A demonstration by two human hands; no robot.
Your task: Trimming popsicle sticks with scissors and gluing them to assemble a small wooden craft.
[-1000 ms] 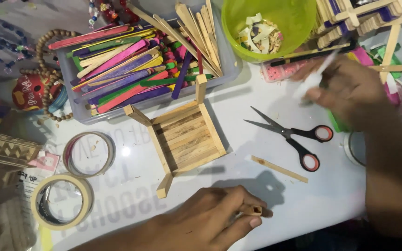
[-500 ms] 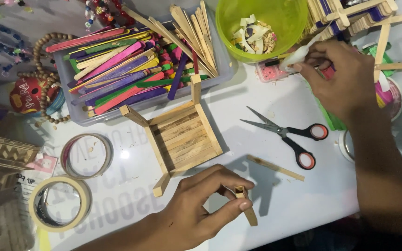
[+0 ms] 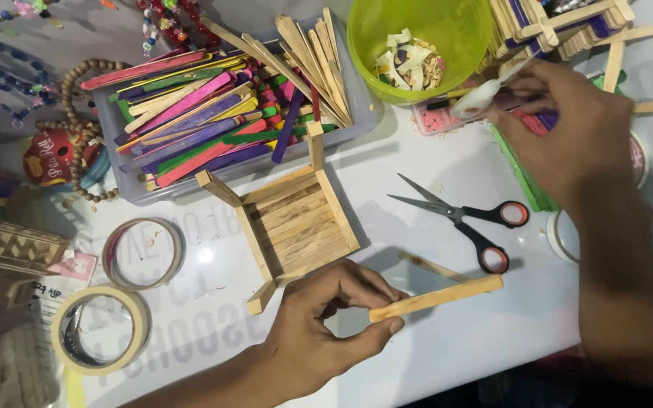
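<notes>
Desk (image 3: pixel 493 355), white, covered with craft supplies.

Left hand (image 3: pixel 319 336), lower centre: thumb and fingers pinched on one end of a plain wooden stick (image 3: pixel 436 298); the stick lies nearly level and points right, just above the desk surface.

Right hand (image 3: pixel 568 128), upper right: fingers closed around a small white glue bottle (image 3: pixel 481 98), its tip pointing left beside the green bowl.

Centre: one square wooden stick frame (image 3: pixel 292 223), slatted floor, corner sticks jutting out, just above the left hand.

Right of centre: one pair of scissors (image 3: pixel 462 219), black handles with red-lined loops, blades slightly parted; one thin wooden stick (image 3: pixel 432 266) below them.

Upper centre: one clear plastic tray (image 3: pixel 134 185) piled with coloured and plain craft sticks, too many to count. One lime-green bowl (image 3: pixel 417 38) holding pale scraps.

Lower left: two tape rolls, one beige (image 3: pixel 100 330), one grey-rimmed (image 3: pixel 143 253).

Left edge: one round red label (image 3: pixel 51 157) with a string of brown wooden beads (image 3: pixel 77 128) around it; a small pink card (image 3: pixel 73 266) below.

Upper right: stacked stick constructions (image 3: pixel 561 23), count unclear.
</notes>
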